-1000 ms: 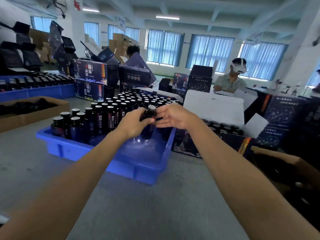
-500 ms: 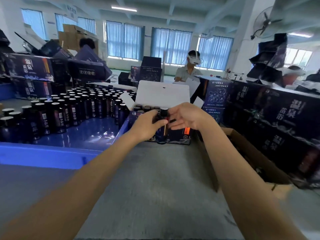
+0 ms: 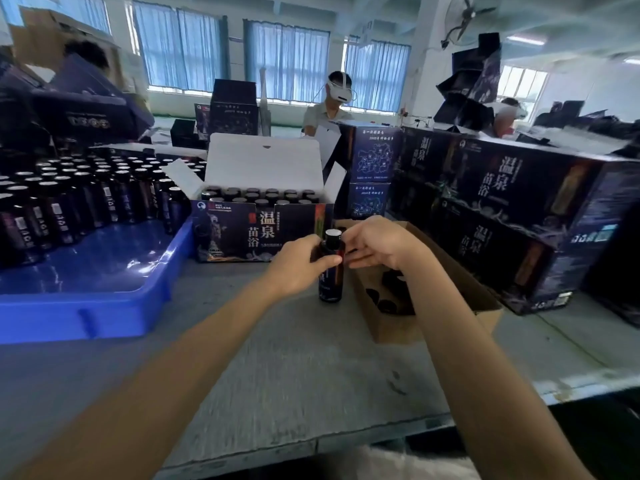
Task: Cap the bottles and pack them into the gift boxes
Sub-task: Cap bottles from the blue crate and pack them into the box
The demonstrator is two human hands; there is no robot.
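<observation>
left hand (image 3: 298,263): I'm gripping the bottle (image 3: 330,284), it's upright
right hand (image 3: 377,242): right by the cap (image 3: 333,234), can't tell its grip

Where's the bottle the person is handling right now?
Centre of the head view: the bottle is upright between the left hand and right hand, just in front of the open gift box, beside the brown carton.

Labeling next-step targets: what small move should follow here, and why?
Probably the right hand dips into the cardboard box for a black cap: the bottle, gripped by the left hand, shows a pale top, unlike the dark-topped bottles in the gift box.
</observation>
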